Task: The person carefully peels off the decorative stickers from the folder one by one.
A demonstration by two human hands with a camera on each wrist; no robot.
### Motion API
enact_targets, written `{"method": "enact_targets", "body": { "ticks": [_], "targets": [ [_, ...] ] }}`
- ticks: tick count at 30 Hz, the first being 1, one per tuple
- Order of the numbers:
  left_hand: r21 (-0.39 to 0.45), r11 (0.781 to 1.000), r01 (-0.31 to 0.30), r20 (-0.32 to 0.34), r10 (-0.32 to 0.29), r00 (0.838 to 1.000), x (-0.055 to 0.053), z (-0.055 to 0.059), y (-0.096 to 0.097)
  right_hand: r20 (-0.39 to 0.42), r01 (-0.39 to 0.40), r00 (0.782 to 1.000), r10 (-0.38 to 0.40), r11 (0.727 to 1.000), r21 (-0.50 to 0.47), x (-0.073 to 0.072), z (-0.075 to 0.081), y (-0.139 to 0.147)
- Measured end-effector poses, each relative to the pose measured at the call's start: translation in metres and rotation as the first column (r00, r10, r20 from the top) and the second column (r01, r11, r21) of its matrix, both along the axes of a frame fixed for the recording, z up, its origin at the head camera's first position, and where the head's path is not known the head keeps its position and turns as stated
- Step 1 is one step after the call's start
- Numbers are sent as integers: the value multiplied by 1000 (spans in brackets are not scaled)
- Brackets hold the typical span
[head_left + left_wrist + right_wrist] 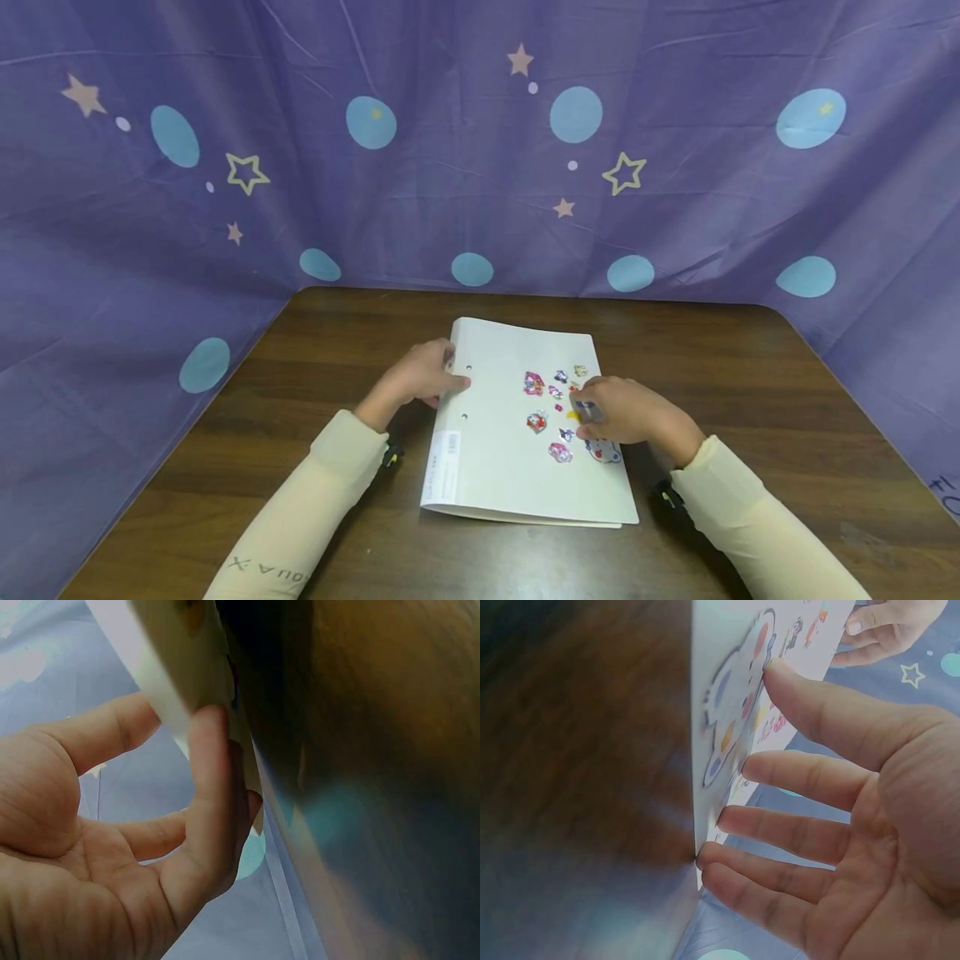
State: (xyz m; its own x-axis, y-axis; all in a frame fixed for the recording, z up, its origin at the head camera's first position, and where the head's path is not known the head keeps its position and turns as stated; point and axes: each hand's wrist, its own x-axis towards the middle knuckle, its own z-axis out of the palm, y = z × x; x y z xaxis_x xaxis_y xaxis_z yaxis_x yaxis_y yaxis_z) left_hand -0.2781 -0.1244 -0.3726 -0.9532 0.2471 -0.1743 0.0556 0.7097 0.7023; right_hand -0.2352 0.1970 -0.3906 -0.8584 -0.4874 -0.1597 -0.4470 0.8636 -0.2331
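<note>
A white binder [517, 475] lies closed on the table, with several colourful cartoon stickers [537, 422] on the right part of its cover. My left hand [425, 372] pinches the binder's spine edge, the thumb on the cover and the fingers round the spine side. Over the cover's right edge, my right hand [626, 410] touches the stickered area with spread fingertips. In the right wrist view, the thumb tip [774, 675] meets the edge of a large white animal-face sticker [739, 694]. A greyish sticker [590, 411] shows partly beneath the right fingers; the hand hides the rest.
The brown wooden table [750, 375] extends around the binder on all sides. Behind it hangs a purple cloth [465, 167] with stars and blue dots. A label [444, 467] sits at the binder's lower left, by the spine.
</note>
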Motion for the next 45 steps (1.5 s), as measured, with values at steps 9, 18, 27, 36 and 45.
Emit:
{"method": "enact_targets", "body": {
  "ticks": [9, 18, 27, 36, 45],
  "targets": [
    [38, 999, -13, 0, 13, 1000, 1, 7, -2, 20, -1, 1000, 2, 1000, -24, 1, 3, -3],
    [229, 972, -53, 85, 34, 996, 1, 16, 0, 22, -8, 1000, 9, 999, -40, -1, 0, 0],
    [451, 885, -118, 114, 74, 991, 4, 27, 9, -6, -46, 999, 46, 996, -78, -8, -1, 3],
    [427, 893, -144, 180, 72, 981, 6, 27, 9, 3, -39, 999, 39, 996, -83, -7, 1, 2],
    [343, 932, -113, 138, 69, 988, 9, 28, 8, 21, -23, 999, 25, 997, -71, -7, 3, 1]
  ]
}}
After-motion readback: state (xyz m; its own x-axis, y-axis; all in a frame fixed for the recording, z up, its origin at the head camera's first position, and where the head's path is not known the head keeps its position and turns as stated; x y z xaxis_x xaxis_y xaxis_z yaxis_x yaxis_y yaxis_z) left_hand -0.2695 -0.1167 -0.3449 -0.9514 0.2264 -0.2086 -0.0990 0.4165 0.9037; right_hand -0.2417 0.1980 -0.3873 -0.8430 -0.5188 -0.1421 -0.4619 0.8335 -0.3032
